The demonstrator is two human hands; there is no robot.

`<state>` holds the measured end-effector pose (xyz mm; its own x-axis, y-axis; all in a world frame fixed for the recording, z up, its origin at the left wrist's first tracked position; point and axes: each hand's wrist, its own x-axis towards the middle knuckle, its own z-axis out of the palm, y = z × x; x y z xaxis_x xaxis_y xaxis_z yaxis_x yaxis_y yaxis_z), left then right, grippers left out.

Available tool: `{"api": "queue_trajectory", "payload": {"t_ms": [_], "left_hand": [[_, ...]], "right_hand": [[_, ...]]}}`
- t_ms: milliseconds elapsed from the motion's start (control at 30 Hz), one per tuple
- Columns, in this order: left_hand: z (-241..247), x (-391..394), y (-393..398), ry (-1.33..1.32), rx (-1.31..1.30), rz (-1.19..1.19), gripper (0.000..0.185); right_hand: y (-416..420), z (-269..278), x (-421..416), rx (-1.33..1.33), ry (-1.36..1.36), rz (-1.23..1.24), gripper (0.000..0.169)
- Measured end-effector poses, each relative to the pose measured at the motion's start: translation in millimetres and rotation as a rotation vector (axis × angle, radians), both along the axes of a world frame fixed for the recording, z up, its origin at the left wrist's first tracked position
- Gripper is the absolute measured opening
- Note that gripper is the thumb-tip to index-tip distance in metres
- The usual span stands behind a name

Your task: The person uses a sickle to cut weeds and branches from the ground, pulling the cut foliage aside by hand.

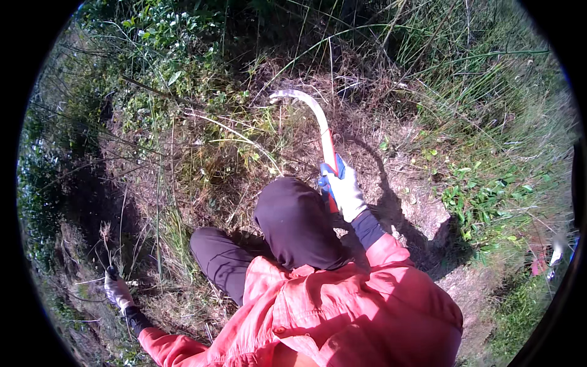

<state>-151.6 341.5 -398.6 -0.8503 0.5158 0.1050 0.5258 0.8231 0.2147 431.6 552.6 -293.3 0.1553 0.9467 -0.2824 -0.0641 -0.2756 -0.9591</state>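
Observation:
My right hand, in a white glove with blue fingers, is closed around the red handle of a sickle. Its pale curved blade points away from me, over dry grass and bare soil, and the tip hooks left. Far out to the left, my left hand is gloved too and appears closed on thin dry plant stems. Shade and distance blur its fingers. Between the hands are my bent knees in dark trousers.
Dense green shrubs and tall grass border the far side. Leafy low plants grow to the right beside a broken soil edge. A long dry stalk arches in front of my knees. Red and white items lie blurred at far right.

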Motion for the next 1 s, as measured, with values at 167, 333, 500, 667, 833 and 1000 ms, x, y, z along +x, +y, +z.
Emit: {"api": "queue_trajectory", "payload": {"t_ms": [167,333,500,667,833,1000], "left_hand": [[-110.5,157.4,-119.9,-1.21,0.283,0.659,0.019],[-128.4,208.7,-110.1,-1.486,0.379,0.759,0.016],[-124.4,184.2,-107.1,-1.417,0.366,0.782,0.015],[-79.6,73.5,-141.6,-1.1,0.196,0.637,0.016],[1.5,153.8,88.5,-0.962,0.367,-0.234,0.023],[70.1,305.0,295.9,-0.768,0.517,-0.957,0.032]], "right_hand": [[-2.6,-55.3,37.0,-0.006,-0.172,-0.08,0.021],[-13.5,-48.6,48.4,-0.029,-0.055,-0.149,0.022],[-7.3,-35.5,54.8,-0.022,-0.065,-0.227,0.016],[1.4,-30.3,63.5,0.035,0.01,-0.299,0.021],[19.1,-36.7,83.4,0.046,0.042,-0.406,0.033],[35.4,-79.4,106.0,0.011,0.1,-0.379,0.037]]}}
